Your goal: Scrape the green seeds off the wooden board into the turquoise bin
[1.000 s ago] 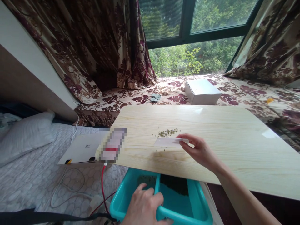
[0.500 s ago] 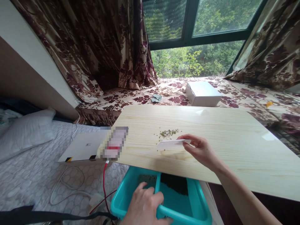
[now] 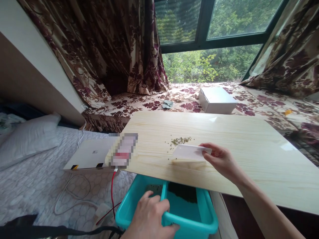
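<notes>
My right hand pinches a white card by its right end, with the card's lower edge on the pale wooden board. A small heap of green grains lies on the board just beyond the card, and a few loose grains sit at its near edge. My left hand grips the rim and middle divider of a teal plastic bin held under the board's front edge. Dark grains lie in the bin's right compartment.
A white box rests on the floral window seat behind the board. A flat white box lies on the quilted mattress at left, with a pillow, white cable and red cable nearby. A blurred-out object sits at the board's left corner.
My right hand has tipped the white card up and shifted it slightly right beside the grain heap. The left hand keeps its grip on the bin.
</notes>
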The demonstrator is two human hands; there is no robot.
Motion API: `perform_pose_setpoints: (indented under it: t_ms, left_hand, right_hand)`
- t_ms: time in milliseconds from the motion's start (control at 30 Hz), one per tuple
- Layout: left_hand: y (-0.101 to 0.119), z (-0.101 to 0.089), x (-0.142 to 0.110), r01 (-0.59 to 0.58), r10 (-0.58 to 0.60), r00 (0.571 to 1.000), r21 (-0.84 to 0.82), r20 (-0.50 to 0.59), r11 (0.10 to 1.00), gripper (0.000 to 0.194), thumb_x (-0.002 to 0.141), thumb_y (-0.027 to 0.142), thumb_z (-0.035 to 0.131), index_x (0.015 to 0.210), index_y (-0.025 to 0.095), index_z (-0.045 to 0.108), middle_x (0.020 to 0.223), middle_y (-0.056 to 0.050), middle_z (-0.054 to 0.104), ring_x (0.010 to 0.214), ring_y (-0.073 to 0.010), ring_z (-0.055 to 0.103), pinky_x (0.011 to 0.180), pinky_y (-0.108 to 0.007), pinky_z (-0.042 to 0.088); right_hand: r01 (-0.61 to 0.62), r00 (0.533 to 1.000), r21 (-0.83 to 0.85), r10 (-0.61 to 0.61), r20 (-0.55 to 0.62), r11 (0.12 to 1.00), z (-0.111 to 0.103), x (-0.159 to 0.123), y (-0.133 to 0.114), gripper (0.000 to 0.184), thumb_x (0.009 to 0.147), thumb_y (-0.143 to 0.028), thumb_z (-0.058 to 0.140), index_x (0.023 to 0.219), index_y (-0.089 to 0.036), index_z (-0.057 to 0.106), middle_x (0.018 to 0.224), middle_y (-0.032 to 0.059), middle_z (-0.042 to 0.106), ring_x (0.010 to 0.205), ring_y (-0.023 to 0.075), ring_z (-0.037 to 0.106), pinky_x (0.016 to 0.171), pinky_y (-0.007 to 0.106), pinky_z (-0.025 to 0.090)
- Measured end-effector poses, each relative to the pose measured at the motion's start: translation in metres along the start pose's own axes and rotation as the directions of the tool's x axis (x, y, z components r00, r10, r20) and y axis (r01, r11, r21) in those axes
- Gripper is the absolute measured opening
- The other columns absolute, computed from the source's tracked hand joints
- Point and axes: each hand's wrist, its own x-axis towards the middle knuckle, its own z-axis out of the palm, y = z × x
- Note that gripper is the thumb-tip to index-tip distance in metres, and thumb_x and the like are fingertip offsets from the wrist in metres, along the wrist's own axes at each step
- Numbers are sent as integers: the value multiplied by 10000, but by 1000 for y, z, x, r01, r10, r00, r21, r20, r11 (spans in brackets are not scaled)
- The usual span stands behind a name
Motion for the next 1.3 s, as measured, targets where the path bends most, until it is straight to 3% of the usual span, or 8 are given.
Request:
perform_pose_setpoints:
  t_ms: [233,467,600,833,1067,1167,1233,1300]
  left_hand:
    - [5,-9,1,43,-43,998,-13,37,999,166,633,333,737,704,239,621,736,17,613,856,-232,599,975,-443,389]
    - [5,-12,1,46,-45,998,-28,46,999,165,633,312,760,710,235,636,737,17,628,863,-234,601,976,-440,381]
    - [5,-13,1,54,-52,997,-32,63,998,180,631,329,769,716,230,645,739,10,638,848,-234,602,979,-436,372]
    - [3,-12,0,80,-77,994,-34,79,996,185,630,344,772,708,232,647,757,-2,654,852,-246,609,959,-426,382]
    - [3,-12,3,72,-69,994,-34,81,997,184,626,332,774,712,227,649,734,1,642,899,-255,604,995,-434,357]
    - [3,-11,3,57,-55,996,-37,73,998,191,620,343,774,702,230,642,703,8,623,902,-258,602,986,-429,368]
    - [4,-10,3,49,-46,997,-38,68,998,202,611,348,778,691,227,637,693,10,613,886,-252,601,983,-425,371]
    - [3,-8,3,42,-40,998,-39,56,998,209,601,348,782,680,224,633,684,10,604,873,-246,599,979,-415,375]
  right_hand:
    - [15,1000,-83,-17,-16,996,-3,-1,-4,219,662,-265,576,818,-176,700,605,12,647,456,129,492,406,242,371]
    - [87,994,-168,-74,82,982,-12,-3,-18,168,684,-248,563,764,-188,698,673,34,695,569,164,583,503,252,449]
    - [99,995,-148,-96,32,984,4,2,-19,213,694,-240,542,820,-178,702,689,31,687,555,159,568,500,262,446]
    - [141,987,-162,-126,102,977,25,7,-15,240,708,-220,519,857,-174,701,752,40,706,620,174,604,556,275,466]
    - [167,954,-192,-109,280,967,5,-8,-19,221,725,-213,506,834,-187,697,774,39,723,677,178,634,604,256,479]
    - [135,933,-222,-49,357,966,-7,-19,-27,206,727,-239,529,814,-195,711,766,41,731,689,186,646,591,248,484]
    - [106,940,-222,-25,341,969,-14,-23,-29,200,726,-269,553,809,-194,718,773,53,738,697,196,654,588,253,491]
    - [80,974,-204,-33,222,976,-19,-22,-25,219,719,-307,575,828,-183,719,787,74,740,694,208,654,581,268,494]
